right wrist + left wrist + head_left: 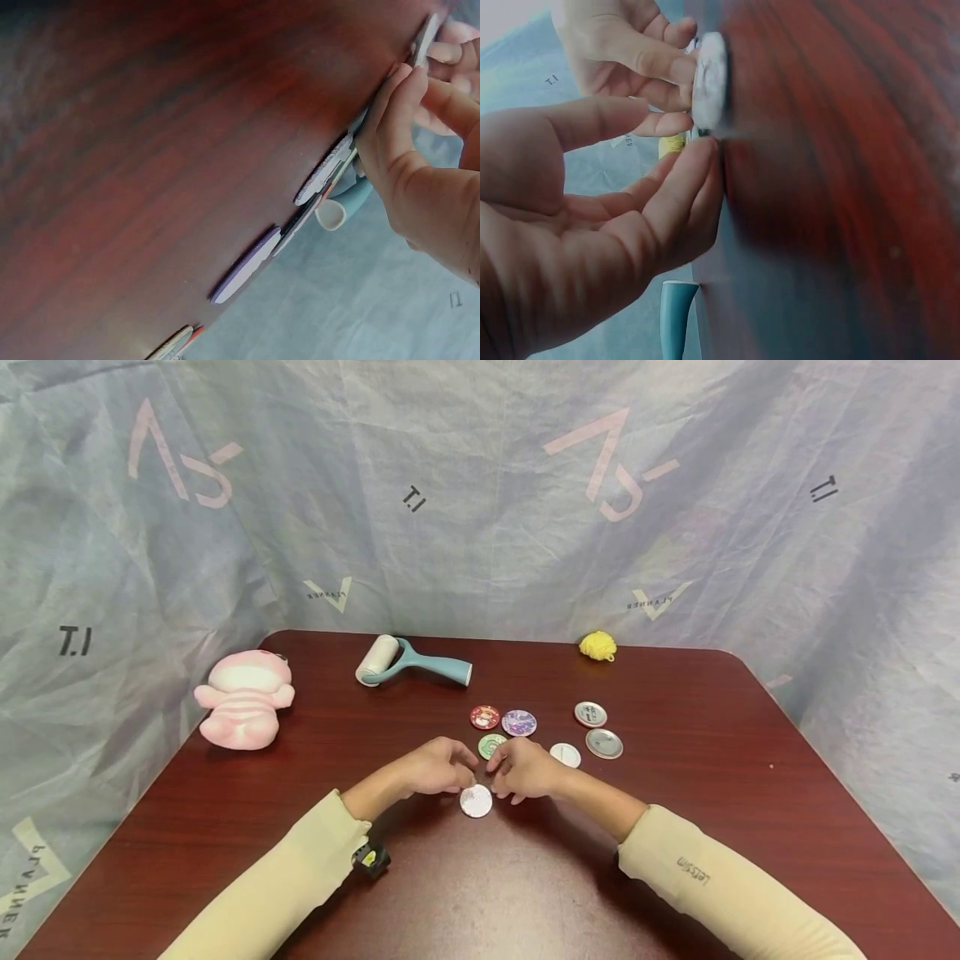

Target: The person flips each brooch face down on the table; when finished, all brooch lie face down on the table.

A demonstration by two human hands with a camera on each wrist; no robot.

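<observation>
A white, glittery round badge [476, 801] lies near the middle of the table, just in front of both hands. My left hand [441, 767] is at its far left edge, with loosely bent fingers. In the left wrist view the left thumb stands apart from the fingers, with nothing between them. My right hand [527, 768] is at the badge's right side, its fingers bent and pointing down. The right wrist view shows the badge [426, 39] nearly edge-on between the two hands' fingertips. Just beyond the hands lies a green badge [491, 746], partly hidden by the right hand.
Behind are a red badge [484, 717] and a purple badge [519, 722]. To the right lie a white badge [566, 755] and two silver-backed badges [604, 743]. A blue-handled lint roller [431, 666], a yellow pouf [597, 646] and a pink plush toy [246, 700] sit farther out.
</observation>
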